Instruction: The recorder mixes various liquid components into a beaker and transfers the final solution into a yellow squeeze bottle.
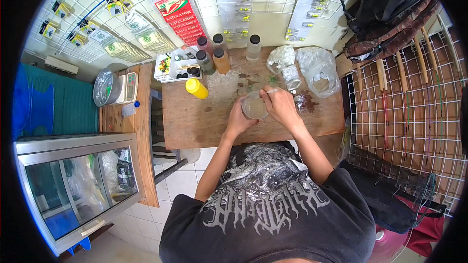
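My left hand (pixel 238 118) is wrapped around the side of a clear plastic container (pixel 252 107) that has cloudy, pale liquid inside. Above its right rim, my right hand (pixel 280 106) grips a thin whitish stick or spoon handle (pixel 272 90); its lower end is hidden by the hand. Just right of that hand lies a small crumpled clear wrapper (pixel 300 101) beside a dark wet stain. Farther back are a clear jar on its side (pixel 291 76), a plastic bag of white lumps (pixel 281 59) and a larger clear plastic bag (pixel 319 71).
Several black-capped bottles (pixel 221 62) stand at the back, near a white compartment tray (pixel 179 66) and a yellow squeeze bottle (pixel 197 88). A kitchen scale (pixel 129 87) sits on the left side table. Fishing rods (pixel 402 76) hang on the right-hand wire grid (pixel 369 117).
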A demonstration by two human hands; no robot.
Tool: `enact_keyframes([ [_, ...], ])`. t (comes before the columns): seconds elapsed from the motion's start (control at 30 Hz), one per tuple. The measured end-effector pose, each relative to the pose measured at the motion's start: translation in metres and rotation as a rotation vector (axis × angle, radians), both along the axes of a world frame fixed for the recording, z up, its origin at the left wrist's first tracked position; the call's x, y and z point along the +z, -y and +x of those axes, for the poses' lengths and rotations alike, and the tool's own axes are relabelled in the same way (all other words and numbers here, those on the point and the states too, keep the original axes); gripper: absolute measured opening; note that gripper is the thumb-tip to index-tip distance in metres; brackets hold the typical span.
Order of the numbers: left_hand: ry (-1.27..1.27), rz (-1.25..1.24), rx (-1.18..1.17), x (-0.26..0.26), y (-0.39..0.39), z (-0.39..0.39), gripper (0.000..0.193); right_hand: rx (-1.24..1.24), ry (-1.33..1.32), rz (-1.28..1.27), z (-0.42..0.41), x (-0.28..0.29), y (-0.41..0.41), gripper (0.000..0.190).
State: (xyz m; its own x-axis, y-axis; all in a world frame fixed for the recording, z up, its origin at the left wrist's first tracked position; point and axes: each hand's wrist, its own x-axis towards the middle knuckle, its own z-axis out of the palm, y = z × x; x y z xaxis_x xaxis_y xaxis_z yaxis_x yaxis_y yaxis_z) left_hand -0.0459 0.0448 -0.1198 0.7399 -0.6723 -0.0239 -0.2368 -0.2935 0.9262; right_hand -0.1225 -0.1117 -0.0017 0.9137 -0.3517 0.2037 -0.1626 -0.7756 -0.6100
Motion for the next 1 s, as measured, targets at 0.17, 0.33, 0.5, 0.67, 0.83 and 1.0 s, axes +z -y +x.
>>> enact_keyframes([
  [0.17, -0.022, -0.022, -0.021, 0.001, 0.001, 0.003, 0.089, -0.009, -0.128, -0.089, -0.002, -0.006, 0.001, 0.031],
  [0.33, -0.022, -0.018, -0.024, -0.001, -0.001, 0.004, 0.088, 0.065, -0.171, 0.074, -0.003, -0.001, 0.002, 0.025],
  [0.5, 0.014, -0.041, -0.012, -0.008, -0.002, 0.001, 0.089, 0.002, -0.038, 0.048, 0.0, -0.006, 0.002, 0.026],
  [0.67, -0.025, -0.026, -0.015, -0.006, -0.002, 0.002, 0.09, -0.002, -0.202, -0.079, -0.002, -0.002, -0.001, 0.026],
  [0.83, -0.026, -0.009, -0.024, 0.001, -0.001, 0.002, 0.09, 0.045, -0.146, 0.013, -0.004, -0.007, 0.0, 0.028],
  [1.0, 0.004, -0.017, 0.012, -0.008, -0.004, -0.001, 0.09, -0.014, -0.065, 0.064, -0.002, -0.003, -0.002, 0.028],
])
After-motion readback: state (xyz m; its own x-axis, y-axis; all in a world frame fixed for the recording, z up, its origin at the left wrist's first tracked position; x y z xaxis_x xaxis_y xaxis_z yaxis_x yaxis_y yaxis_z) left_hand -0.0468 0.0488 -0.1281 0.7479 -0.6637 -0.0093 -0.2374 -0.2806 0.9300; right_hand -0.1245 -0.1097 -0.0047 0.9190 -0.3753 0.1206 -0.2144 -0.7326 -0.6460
